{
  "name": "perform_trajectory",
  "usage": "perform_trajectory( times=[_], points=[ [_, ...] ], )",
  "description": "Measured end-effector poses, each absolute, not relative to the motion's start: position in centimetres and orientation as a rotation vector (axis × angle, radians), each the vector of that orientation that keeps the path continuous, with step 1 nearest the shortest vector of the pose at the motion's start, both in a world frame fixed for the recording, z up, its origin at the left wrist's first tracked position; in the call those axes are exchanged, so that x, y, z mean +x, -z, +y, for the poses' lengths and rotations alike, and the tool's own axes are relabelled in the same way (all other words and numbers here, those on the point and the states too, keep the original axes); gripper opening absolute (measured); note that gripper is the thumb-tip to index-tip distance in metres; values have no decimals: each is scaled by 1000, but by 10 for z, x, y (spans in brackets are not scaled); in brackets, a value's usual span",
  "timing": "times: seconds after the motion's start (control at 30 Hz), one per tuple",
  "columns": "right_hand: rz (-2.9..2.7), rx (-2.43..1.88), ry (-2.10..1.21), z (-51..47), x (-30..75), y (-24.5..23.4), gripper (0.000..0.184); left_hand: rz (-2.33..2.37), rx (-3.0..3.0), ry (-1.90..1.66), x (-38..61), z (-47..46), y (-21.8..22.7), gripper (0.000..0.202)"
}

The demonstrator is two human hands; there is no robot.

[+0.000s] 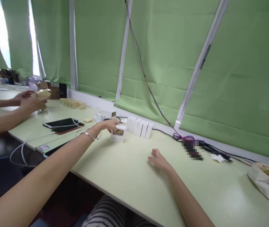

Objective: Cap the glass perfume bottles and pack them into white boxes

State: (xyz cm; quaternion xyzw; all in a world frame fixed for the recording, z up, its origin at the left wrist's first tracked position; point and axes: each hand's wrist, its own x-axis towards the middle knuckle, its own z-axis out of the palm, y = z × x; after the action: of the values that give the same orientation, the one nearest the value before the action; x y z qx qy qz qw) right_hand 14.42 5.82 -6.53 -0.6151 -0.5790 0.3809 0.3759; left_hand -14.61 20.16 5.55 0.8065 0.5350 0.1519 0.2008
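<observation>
My left hand (111, 125), with a bracelet on its wrist, reaches across the table. Its fingers are closed on the top edge of a small white box (117, 138) that has a dark printed picture on its front. Just right of that box stands a row of several plain white boxes (139, 126) on edge, close together. My right hand (159, 161) hovers over or rests on the table in front of the row, holding nothing. Its fingers are loosely curled and the thumb is apart from them.
Dark phones or tablets (65, 125) and white cables lie left on the pale table (115, 167). A co-worker's hands (31, 102) hold a yellowish item at far left. Dark cables run along the back edge; a cloth bag (266, 183) lies at right.
</observation>
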Motion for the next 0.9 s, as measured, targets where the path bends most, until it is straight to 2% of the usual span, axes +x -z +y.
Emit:
perform_trajectory(
  times=[0.17,0.23,0.37,0.43,0.57,0.67,0.77,0.9],
  points=[
    [-1630,-1429,-975,51,123,62,105,895,2422,-358,-97,161,-44,40],
    [-1642,-1334,-954,50,117,63,110,676,2434,-416,-63,145,-31,45],
    [-1550,-1099,-893,45,117,63,99,439,2363,-559,-12,122,-14,41],
    [-1497,-1159,-802,42,123,60,96,443,2300,-657,-4,117,-12,42],
    [-1560,-1513,-207,34,133,53,89,476,2140,-632,-15,116,-6,40],
    [-1721,-1603,134,29,133,48,74,429,1959,-493,-28,116,7,54],
    [-1878,-1588,220,26,130,46,60,364,1817,-460,-34,120,25,59],
    [-1999,-1552,201,27,128,44,64,319,1568,-447,-30,125,49,55]
  ],
)
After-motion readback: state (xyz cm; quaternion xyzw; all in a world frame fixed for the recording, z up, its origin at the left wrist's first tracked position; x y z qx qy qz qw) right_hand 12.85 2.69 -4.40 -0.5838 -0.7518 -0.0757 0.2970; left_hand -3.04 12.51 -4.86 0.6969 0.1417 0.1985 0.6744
